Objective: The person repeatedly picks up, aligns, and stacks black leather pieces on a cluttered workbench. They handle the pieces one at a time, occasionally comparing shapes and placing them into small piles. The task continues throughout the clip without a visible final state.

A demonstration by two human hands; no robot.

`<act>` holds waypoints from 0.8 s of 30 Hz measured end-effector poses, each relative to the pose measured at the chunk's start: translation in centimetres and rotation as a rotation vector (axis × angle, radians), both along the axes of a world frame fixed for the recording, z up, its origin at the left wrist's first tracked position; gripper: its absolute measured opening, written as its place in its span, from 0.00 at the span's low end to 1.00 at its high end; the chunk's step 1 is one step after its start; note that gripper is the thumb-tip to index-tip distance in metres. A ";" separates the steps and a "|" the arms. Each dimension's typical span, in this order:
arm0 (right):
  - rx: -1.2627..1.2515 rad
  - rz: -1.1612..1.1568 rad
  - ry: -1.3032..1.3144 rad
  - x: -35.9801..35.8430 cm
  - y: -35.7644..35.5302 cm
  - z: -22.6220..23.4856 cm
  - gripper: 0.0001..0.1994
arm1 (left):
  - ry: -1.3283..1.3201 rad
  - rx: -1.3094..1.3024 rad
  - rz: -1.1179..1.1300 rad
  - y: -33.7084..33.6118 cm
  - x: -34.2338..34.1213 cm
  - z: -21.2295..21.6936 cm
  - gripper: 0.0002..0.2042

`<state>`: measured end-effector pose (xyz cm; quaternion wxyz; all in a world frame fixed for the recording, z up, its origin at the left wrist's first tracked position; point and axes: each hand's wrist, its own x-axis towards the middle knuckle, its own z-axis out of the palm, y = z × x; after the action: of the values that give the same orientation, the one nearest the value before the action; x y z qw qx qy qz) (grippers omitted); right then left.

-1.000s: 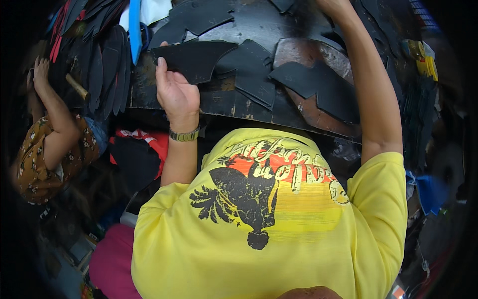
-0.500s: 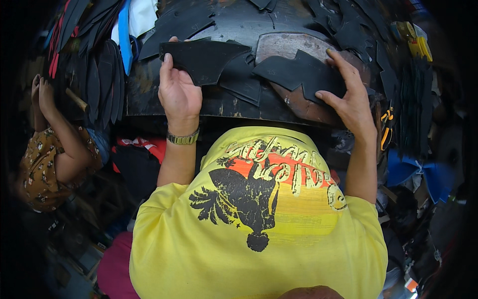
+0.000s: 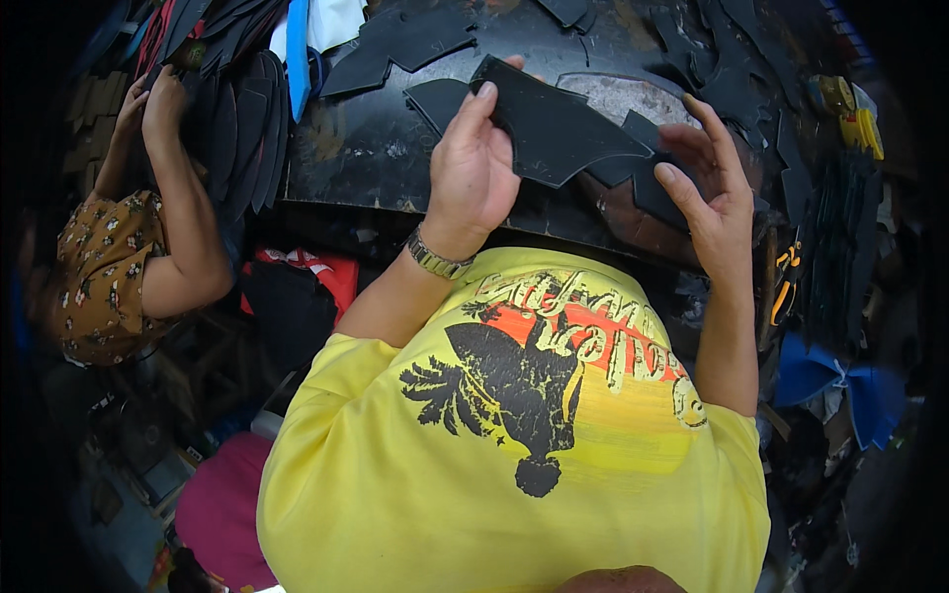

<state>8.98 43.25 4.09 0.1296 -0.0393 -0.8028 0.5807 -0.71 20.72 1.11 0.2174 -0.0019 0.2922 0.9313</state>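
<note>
A flat black leather-like cut-out (image 3: pixel 559 124) is pinched at its left end by my left hand (image 3: pixel 474 168), thumb on top. It slants down to the right above the table. My right hand (image 3: pixel 717 188) has thumb and fingers spread around the right tip of that cut-out; whether it touches is hard to tell. Beneath lies a second black cut-out (image 3: pixel 647 198), partly covered by the first one and by my right hand. Under that shows a worn, greyish-brown board (image 3: pixel 633 94) with a rounded edge. Another black piece (image 3: pixel 430 99) pokes out behind my left hand.
The dark, scuffed table (image 3: pixel 331 188) carries several more black cut-outs (image 3: pixel 405 44). Long dark strips (image 3: pixel 252 128) hang at its left, beside a co-worker's raised hands (image 3: pixel 163 99). Orange-handled pliers (image 3: pixel 784 282) hang at the right, above a blue folded sheet (image 3: pixel 840 385).
My left hand has carried its black cut-out rightward, over the second one. My right hand's fingers have lifted off the second cut-out. The view has shifted slightly.
</note>
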 end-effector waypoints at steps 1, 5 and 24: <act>-0.130 0.025 0.006 0.0 -0.4 0.1 0.32 | 0.000 0.003 -0.012 0.3 0.2 0.2 0.19; -0.443 0.070 -0.065 0.2 -1.1 0.7 0.29 | 0.009 0.000 -0.037 1.6 1.1 0.9 0.19; -0.514 -0.191 -0.099 0.8 3.1 -0.4 0.23 | 0.316 -0.297 0.262 -7.7 -2.7 -0.1 0.17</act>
<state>9.81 46.31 3.69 0.1302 -0.1750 -0.6271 0.7478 -3.41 12.98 1.00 0.0440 0.0737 0.4535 0.8871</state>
